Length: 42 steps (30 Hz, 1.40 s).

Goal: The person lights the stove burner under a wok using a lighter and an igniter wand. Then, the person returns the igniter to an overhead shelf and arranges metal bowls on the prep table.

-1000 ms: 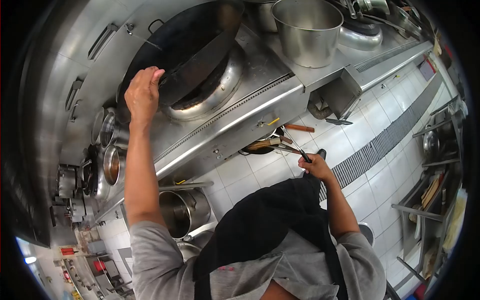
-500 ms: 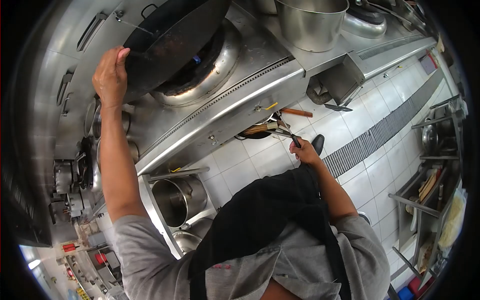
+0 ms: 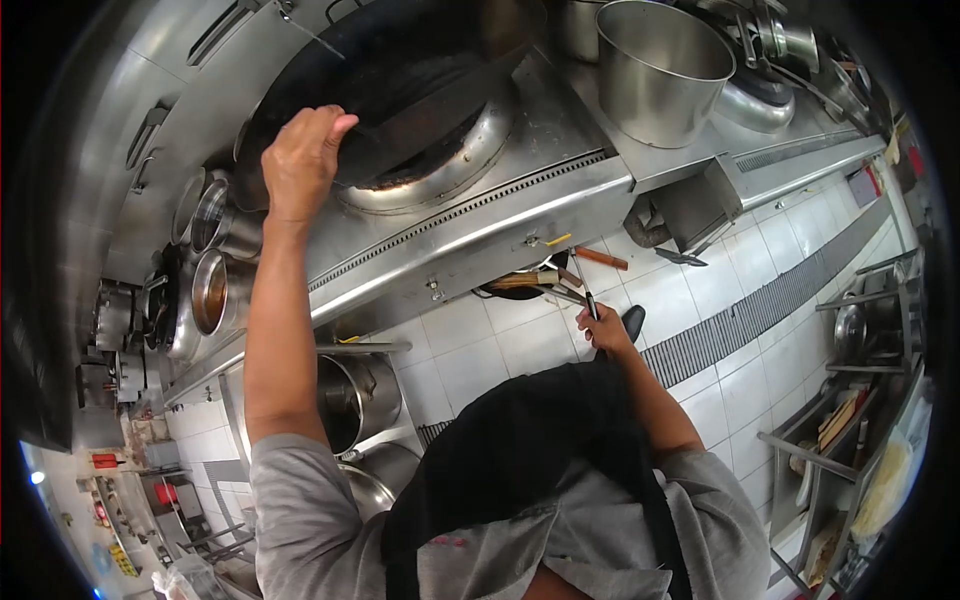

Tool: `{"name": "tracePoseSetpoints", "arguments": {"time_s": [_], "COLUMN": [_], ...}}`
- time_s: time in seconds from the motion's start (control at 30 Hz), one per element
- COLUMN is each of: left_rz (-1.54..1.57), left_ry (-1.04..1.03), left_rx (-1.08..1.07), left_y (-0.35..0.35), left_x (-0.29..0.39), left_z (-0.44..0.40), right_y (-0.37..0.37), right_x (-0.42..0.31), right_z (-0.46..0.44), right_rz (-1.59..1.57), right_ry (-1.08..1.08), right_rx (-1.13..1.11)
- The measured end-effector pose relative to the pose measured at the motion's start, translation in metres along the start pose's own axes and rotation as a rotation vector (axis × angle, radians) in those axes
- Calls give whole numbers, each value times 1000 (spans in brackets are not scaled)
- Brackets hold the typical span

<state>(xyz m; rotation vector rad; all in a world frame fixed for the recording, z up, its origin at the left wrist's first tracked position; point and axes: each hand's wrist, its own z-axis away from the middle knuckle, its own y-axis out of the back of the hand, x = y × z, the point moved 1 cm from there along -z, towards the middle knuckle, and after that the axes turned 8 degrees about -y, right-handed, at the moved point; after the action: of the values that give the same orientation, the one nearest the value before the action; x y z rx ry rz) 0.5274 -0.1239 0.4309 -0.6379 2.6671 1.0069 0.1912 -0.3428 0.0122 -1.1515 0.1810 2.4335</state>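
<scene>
At the upper left, my left hand (image 3: pixel 302 165) is closed at the near edge of a large black wok (image 3: pixel 385 75). The fingers wrap its rim or handle, which the hand itself covers. The wok sits tilted over a round steel burner ring (image 3: pixel 430 165). Lower down, my right hand (image 3: pixel 603 328) grips a black-handled tool (image 3: pixel 591 305) with a thin metal shaft. Its far end is near a dark round pan (image 3: pixel 515 290) below the stove front, among wooden-handled utensils (image 3: pixel 535 279). What kind of tool it is, I cannot tell.
A tall steel pot (image 3: pixel 660 85) stands on the counter right of the wok. Steel pots (image 3: pixel 222 290) line the left side. A large pot (image 3: pixel 355 405) sits on a low shelf. A floor drain grate (image 3: pixel 740 318) crosses the tiles, and a rack (image 3: pixel 815 450) stands right.
The view has shifted, moving most things down the picture. The wok has tipped lower over the burner, showing more of its inside, with my left hand still at its edge.
</scene>
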Motion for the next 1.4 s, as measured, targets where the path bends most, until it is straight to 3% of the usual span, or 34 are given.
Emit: {"name": "tracePoseSetpoints", "arguments": {"time_s": [0.27,0.57,0.87,1.07,1.13,1.2,1.3,1.33,1.4], "left_rz": [48,88,5,113,116,-6,433,559,719], "left_ry": [23,409,401,380,379,311,503,477,362], "left_rx": [-18,-52,-1,-53,-2,185,183,66,-168], "left_y": [-5,18,10,17,32,48,36,24,-10], "left_x": [36,92,88,87,102,132,189,214,269], "left_z": [33,44,46,48,32,14,9,3,-14], "right_y": [16,63,105,122,135,138,180,192,209], "right_x": [2,29,27,8,-5,-42,-61,-72,-108], "right_z": [13,31,104,160,179,209,220,227,255], "right_rz": [-40,46,-25,-206,-313,-609,-853,-924,-965], "right_ry": [25,52,72,110,221,212,437,508,533], "right_rx": [46,94,398,473,424,350,-10,-101,-67]}}
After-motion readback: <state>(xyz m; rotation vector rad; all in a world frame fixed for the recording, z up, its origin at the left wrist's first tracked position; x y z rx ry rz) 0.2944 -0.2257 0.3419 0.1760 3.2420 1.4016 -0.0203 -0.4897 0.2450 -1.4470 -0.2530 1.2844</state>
